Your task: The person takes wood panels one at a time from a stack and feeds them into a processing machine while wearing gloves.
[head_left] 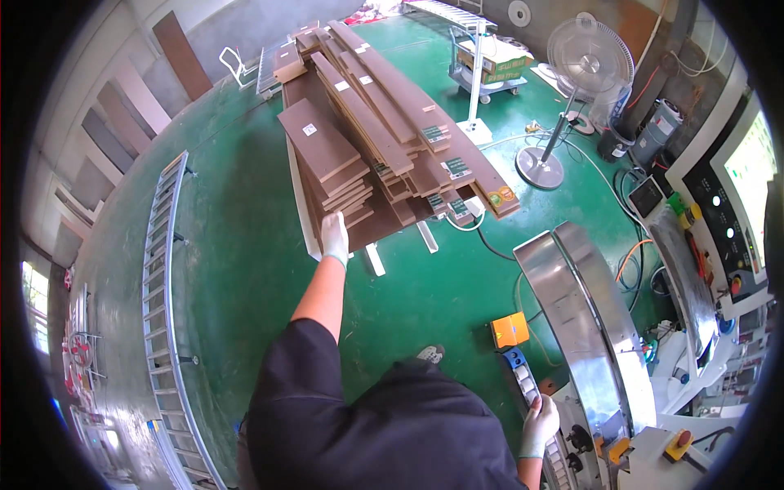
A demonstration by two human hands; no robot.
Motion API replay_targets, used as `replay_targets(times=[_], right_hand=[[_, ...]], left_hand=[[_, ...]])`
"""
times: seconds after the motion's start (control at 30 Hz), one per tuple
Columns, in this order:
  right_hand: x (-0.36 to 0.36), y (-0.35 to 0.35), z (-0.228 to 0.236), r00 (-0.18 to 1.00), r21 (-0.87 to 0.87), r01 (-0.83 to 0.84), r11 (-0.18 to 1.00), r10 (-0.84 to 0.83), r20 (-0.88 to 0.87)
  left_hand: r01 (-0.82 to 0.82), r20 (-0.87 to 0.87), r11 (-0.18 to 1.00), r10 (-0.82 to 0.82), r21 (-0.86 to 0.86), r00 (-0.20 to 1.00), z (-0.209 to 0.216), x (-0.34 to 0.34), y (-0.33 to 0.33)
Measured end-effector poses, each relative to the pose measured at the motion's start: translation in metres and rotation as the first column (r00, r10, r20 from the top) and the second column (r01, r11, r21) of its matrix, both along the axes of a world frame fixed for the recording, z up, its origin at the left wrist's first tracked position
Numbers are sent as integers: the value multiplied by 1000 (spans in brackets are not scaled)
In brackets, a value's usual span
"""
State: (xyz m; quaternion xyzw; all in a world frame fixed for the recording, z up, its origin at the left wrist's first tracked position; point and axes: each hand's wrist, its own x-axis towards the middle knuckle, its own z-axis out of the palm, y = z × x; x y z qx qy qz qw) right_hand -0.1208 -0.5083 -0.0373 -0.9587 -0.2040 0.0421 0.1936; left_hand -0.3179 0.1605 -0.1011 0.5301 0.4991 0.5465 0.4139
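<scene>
My left hand point(335, 237), in a pale glove, is stretched forward with its fingers extended at the near end of a stack of brown boards point(318, 143). Its fingertips meet the lower board ends; whether they touch cannot be made out. The stack's near ends are stepped like stairs. Longer brown boards point(359, 106), some with labels, lie piled beside it. Down at the right, my right hand point(541, 420), also gloved, is curled closed beside a rail of white rollers point(525, 380) on a machine. Whatever its fingers hold, if anything, is hidden.
A curved metal machine guard point(572, 302) and an orange box point(510, 331) stand at the right, near a control panel point(727, 212). Behind are a standing fan point(541, 167) and a cart point(490, 80). A long roller frame point(159, 269) runs along the left. Cables cross the green floor.
</scene>
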Motion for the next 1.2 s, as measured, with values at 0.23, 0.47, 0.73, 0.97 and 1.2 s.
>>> replay_targets(times=[0.23, 0.47, 0.73, 0.97, 1.2], right_hand=[[10, 82, -10, 989, 1, 33, 999, -33, 147], [8, 109, -6, 995, 64, 28, 998, -34, 94], [7, 101, -16, 989, 14, 56, 998, -58, 139], [8, 103, -14, 985, 49, 49, 998, -56, 162], [12, 145, -2, 992, 434, 84, 897, -32, -126]], left_hand=[[-125, -161, 962, 86, -245, 983, 34, 17, 145], [-159, 86, 882, 219, -444, 972, 6, -11, 223], [-125, -246, 894, 18, -429, 969, 5, -25, 219], [229, 188, 705, -138, -671, 973, 9, -60, 128], [689, 647, 368, -251, -624, 720, 39, -53, -71]])
